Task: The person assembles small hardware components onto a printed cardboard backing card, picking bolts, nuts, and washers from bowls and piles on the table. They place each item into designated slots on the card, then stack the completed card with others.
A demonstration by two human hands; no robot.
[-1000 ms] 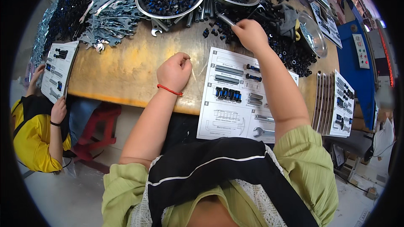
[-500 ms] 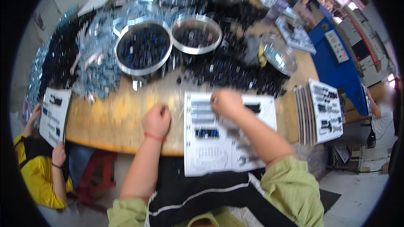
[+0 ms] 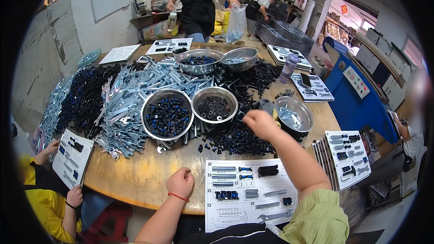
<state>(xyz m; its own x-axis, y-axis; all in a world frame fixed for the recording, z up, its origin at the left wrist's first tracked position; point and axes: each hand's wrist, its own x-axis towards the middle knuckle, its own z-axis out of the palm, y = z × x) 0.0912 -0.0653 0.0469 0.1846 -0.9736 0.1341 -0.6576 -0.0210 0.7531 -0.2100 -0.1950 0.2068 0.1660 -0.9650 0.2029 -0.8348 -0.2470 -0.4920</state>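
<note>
My left hand (image 3: 180, 183) rests as a fist on the table, left of a white sheet (image 3: 228, 220); whatever it may hold is hidden. The sheet shows rods, dark bolts, blue-banded bolts and a wrench. I cannot tell whether these are printed or real. Beyond the sheet, my right hand (image 3: 261, 124) is closed above a pile of small black bolts (image 3: 242, 142), its fingertips hidden. It is nearest a metal bowl of silver pieces (image 3: 309, 118) and a grey cloth-like bundle (image 3: 263, 105). To its left stand a bowl of black washers (image 3: 214, 108) and a bowl of blue-banded bolts (image 3: 167, 114).
Wrenches (image 3: 122, 122) heap at the left of the wooden table (image 3: 131, 178). A stack of similar sheets (image 3: 348, 156) stands on the right. A bottle (image 3: 289, 68) stands farther back. A person in yellow (image 3: 49, 208) holds a sheet at left; another person (image 3: 199, 4) stands opposite.
My right hand has moved from the sheet out over the black bolts. My left hand remains a fist on the table. The view has tilted up, showing more of the room.
</note>
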